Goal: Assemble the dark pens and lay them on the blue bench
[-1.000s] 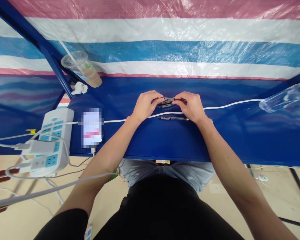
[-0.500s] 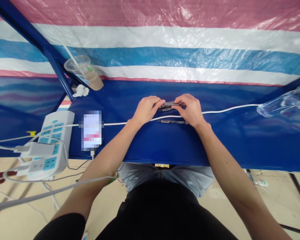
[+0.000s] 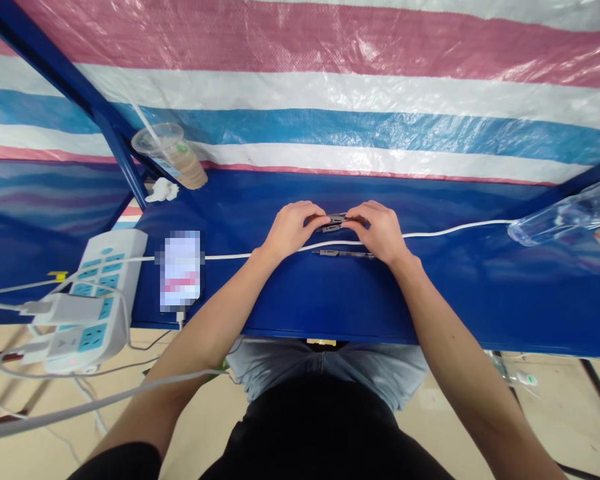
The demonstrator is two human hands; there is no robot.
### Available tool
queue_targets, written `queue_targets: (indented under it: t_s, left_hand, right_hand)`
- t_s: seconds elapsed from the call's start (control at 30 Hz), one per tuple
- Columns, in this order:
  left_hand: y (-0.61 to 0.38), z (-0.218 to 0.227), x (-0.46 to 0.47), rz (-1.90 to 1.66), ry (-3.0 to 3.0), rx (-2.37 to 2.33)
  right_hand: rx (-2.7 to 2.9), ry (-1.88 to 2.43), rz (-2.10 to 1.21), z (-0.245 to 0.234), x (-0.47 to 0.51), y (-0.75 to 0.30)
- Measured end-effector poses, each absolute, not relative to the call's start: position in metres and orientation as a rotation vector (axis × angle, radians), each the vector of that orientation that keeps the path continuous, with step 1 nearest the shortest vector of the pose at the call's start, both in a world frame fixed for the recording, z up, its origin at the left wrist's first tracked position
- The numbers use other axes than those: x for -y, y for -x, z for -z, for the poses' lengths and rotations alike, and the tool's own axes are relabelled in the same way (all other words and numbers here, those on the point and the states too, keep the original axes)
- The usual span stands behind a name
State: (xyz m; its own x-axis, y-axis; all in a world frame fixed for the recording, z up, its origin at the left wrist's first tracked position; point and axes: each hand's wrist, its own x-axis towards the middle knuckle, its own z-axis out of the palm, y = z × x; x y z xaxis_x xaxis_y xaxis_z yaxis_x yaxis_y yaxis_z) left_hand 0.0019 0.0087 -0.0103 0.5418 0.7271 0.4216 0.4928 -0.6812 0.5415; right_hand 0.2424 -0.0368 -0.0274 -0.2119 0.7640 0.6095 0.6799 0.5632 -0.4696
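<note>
Small dark-grey pen parts (image 3: 336,222) pinched btw both hands, centre of blue tabletop (image 3: 300,300), just above the white cable (image 3: 455,230). Exact shape mostly hidden by fingers. L hand (image 3: 294,230) & R hand (image 3: 377,232) curled in close, fingertips nearly meeting, so narrow grip on the parts from each end; hands raised a little, can't tell how far off the tabletop. Loose dark pen (image 3: 344,254) lies flat just below them, its right end right by the heel of R hand, not clearly touching.

Cable runs across table L to R, passes under both hands/wrists, so it's the main thing in the way btw held parts & loose pen. Far L: white power strip (image 3: 107,293) w/ plugged-in adapters (image 3: 73,317), cables trailing off table edge. Phone (image 3: 181,270), screen pixelated, lies beside it w/ a lead in its bottom end. Back L corner: plastic cup w/ straw (image 3: 173,155), tan drink inside, crumpled tissue (image 3: 160,191) just below. Far R: clear plastic bottle (image 3: 563,217) on its side, near the cable end. Behind all: striped woven tarp (image 3: 360,127) on blue steel frame (image 3: 75,87). Black top (image 3: 325,427) & grey shorts (image 3: 325,363) show below table edge.
</note>
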Motion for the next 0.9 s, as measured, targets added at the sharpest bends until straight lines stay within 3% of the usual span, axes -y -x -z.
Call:
queue_targets:
  t_s: [0.33,0.9]
  left_hand:
    - [-0.0016,0.0099,-0.0105,-0.741,-2.442,-1.009]
    - [-0.0013,0.0094,-0.0069,-0.885,-2.508,-1.060]
  right_hand:
    - [2.001,1.187,-0.130,0.0266,0.0375,-0.2419]
    - [1.957,1.270,-0.119,0.0234,0.0387,-0.2416]
